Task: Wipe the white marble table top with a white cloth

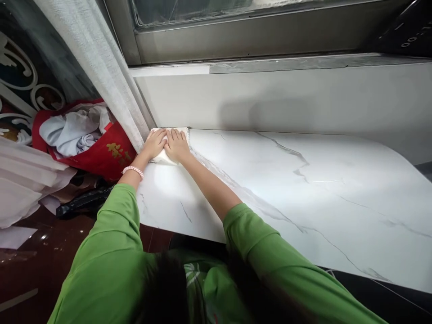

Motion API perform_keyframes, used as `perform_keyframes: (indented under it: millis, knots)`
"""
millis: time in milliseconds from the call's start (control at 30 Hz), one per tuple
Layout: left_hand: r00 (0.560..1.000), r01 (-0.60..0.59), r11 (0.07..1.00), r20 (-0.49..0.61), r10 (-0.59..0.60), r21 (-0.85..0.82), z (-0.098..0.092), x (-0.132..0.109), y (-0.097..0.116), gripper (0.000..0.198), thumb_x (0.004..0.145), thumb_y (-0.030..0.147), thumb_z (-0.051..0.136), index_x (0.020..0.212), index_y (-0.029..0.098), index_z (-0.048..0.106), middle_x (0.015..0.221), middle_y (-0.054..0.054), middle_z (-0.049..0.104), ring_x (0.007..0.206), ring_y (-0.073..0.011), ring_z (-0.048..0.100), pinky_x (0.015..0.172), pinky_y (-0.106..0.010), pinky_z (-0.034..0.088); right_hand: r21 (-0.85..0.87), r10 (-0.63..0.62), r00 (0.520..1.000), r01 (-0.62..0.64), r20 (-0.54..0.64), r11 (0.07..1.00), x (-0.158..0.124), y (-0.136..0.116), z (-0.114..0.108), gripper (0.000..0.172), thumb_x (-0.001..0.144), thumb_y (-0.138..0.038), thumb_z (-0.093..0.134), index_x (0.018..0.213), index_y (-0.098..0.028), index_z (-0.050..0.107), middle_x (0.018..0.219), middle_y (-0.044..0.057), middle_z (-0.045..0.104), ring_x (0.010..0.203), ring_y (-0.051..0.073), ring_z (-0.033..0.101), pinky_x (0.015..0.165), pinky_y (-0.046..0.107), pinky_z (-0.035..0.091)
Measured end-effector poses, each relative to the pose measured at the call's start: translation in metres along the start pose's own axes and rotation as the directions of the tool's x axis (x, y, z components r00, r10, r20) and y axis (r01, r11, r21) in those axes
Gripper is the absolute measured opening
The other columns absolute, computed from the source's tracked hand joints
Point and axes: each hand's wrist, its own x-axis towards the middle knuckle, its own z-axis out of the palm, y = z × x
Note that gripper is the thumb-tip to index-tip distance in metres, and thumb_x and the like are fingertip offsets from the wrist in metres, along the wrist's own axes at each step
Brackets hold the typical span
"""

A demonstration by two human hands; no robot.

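Note:
A folded white cloth (182,133) lies at the far left corner of the white marble-patterned tabletop (249,180). My left hand (155,143) rests flat on the cloth's left part, fingers stretched forward. Beside it, my right hand (177,145) presses flat on the cloth, fingers out and lying close together. The two hands touch or nearly touch at the thumbs. A pink beaded bracelet (133,170) circles my left wrist. Part of the cloth is hidden under both palms.
A pale curtain (97,58) hangs against the table's left corner. Left of it stands a red bag (97,157) stuffed with light clothing (76,128). A white wall (189,96) and a metal window frame (243,40) run along the back. A black object (405,33) stands at upper right.

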Motion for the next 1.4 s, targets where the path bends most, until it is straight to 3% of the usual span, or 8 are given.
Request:
perform_keyframes:
  millis: [133,300,400,500,633,867,1167,1400]
  knots:
    - [0.997,0.078,0.996,-0.029,-0.077,0.031,-0.003,-0.053,0.023,0.046,0.093,0.024,0.030,0.135,0.015,0.047,0.146,-0.011,0.044,0.138,-0.0214,0.035,0.117,-0.047,0.016,0.010,-0.100,0.995,0.099,0.029,0.995,-0.040,-0.016,-0.006,0.056,0.094,-0.025,0.033,0.147,-0.006,0.033,0.151,0.018,0.035,0.141,0.026,0.027,0.115,0.044,0.012]
    - [1.000,0.005,0.996,0.002,-0.005,0.093,-0.011,-0.135,0.075,0.049,0.096,0.026,0.023,0.138,0.008,0.042,0.148,-0.015,0.041,0.140,-0.0226,0.031,0.119,-0.046,0.014,-0.015,-0.154,0.988,0.155,0.014,0.988,-0.129,-0.038,-0.020,0.058,0.094,-0.026,0.031,0.147,-0.002,0.032,0.151,0.022,0.033,0.142,0.031,0.024,0.115,0.049,0.012]
    - [1.000,-0.025,0.993,0.018,0.023,0.118,-0.015,-0.172,0.107,0.050,0.098,0.026,0.021,0.140,0.008,0.039,0.148,-0.016,0.041,0.141,-0.0234,0.030,0.119,-0.047,0.014,-0.029,-0.178,0.984,0.178,0.025,0.984,-0.177,-0.046,-0.030,0.060,0.093,-0.027,0.033,0.147,0.000,0.030,0.152,0.024,0.031,0.143,0.034,0.021,0.114,0.053,0.013]
    - [0.999,-0.032,0.992,0.025,0.030,0.124,-0.015,-0.190,0.130,0.050,0.098,0.026,0.021,0.142,0.010,0.038,0.148,-0.015,0.041,0.141,-0.0230,0.031,0.119,-0.047,0.015,-0.027,-0.161,0.987,0.161,0.006,0.987,-0.206,-0.049,-0.039,0.061,0.092,-0.026,0.034,0.146,0.001,0.030,0.151,0.025,0.031,0.142,0.035,0.022,0.113,0.056,0.015]
    - [0.999,-0.032,0.994,0.031,0.029,0.108,-0.016,-0.193,0.142,0.048,0.098,0.027,0.022,0.142,0.014,0.038,0.148,-0.012,0.041,0.140,-0.0215,0.032,0.119,-0.046,0.015,-0.018,-0.127,0.992,0.127,-0.010,0.992,-0.218,-0.049,-0.045,0.060,0.092,-0.026,0.033,0.145,0.002,0.032,0.150,0.025,0.033,0.141,0.036,0.024,0.112,0.056,0.017]
    - [1.000,0.005,0.995,0.028,-0.007,0.095,-0.011,-0.168,0.132,0.047,0.097,0.025,0.025,0.139,0.014,0.041,0.146,-0.012,0.044,0.139,-0.0211,0.034,0.118,-0.046,0.016,-0.033,-0.154,0.988,0.155,0.022,0.987,-0.191,-0.032,-0.044,0.060,0.092,-0.026,0.034,0.147,0.000,0.031,0.150,0.023,0.035,0.141,0.034,0.026,0.113,0.052,0.016]
    - [1.000,-0.004,0.999,0.030,0.003,0.043,0.009,-0.051,0.101,0.043,0.094,0.022,0.031,0.133,0.015,0.046,0.144,-0.010,0.046,0.137,-0.0186,0.035,0.118,-0.043,0.015,-0.041,-0.053,0.999,0.053,0.013,0.998,-0.093,0.033,-0.032,0.058,0.093,-0.026,0.031,0.146,-0.002,0.032,0.150,0.020,0.036,0.140,0.030,0.027,0.114,0.048,0.013]
    - [1.000,0.019,1.000,0.008,-0.019,0.015,0.020,0.012,0.080,0.040,0.094,0.023,0.032,0.130,0.018,0.049,0.143,-0.007,0.047,0.135,-0.0165,0.037,0.118,-0.041,0.015,-0.009,-0.008,0.999,0.008,0.047,1.000,-0.036,0.066,-0.031,0.059,0.093,-0.028,0.027,0.148,-0.006,0.030,0.153,0.015,0.033,0.142,0.024,0.024,0.117,0.043,0.010]
